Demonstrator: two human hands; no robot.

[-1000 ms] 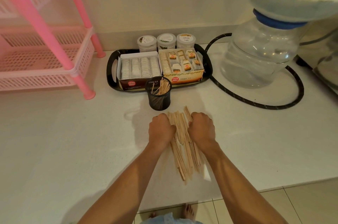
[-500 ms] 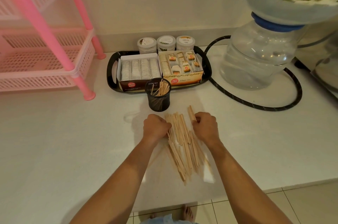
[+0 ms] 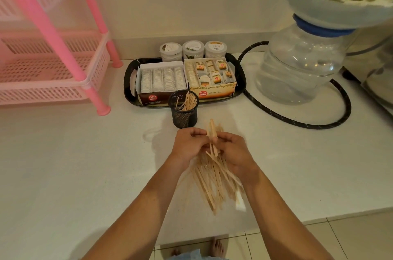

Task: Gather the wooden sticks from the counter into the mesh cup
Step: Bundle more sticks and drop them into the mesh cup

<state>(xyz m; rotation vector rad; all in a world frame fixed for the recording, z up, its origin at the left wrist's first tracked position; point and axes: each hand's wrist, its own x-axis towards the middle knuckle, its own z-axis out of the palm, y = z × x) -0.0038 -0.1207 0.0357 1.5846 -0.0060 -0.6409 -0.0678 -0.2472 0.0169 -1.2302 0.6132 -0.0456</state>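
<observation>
Across the lower half of the frame ran the white counter (image 3: 74, 164), with the loose wooden sticks (image 3: 214, 181) fanned out at lower centre, long axes running roughly from the frame's bottom toward its top, far ends aimed at the mesh cup (image 3: 184, 116). Cup stood upright just above the hands, centre frame, touching nothing, already holding a small leaning bunch of sticks. Behind it, black tray (image 3: 130, 72) carried two open tea boxes (image 3: 161, 81) full of tea bags, with three lidded tubs (image 3: 193, 49) at its back edge. Both hands met over the far end of the pile: left hand (image 3: 188, 145) curled, fingers pinching a few sticks; right hand (image 3: 232, 149) curled round the same raised bunch from the other side. Held sticks tilted up, tips poking out above the knuckles, nearly at the cup's base. Most of the pile lay flat on the counter below the wrists. Neither hand clearly nearer the cup; left perhaps slightly. Next move likely called for squaring the bunch, then lifting it upward in frame and standing it on end.
</observation>
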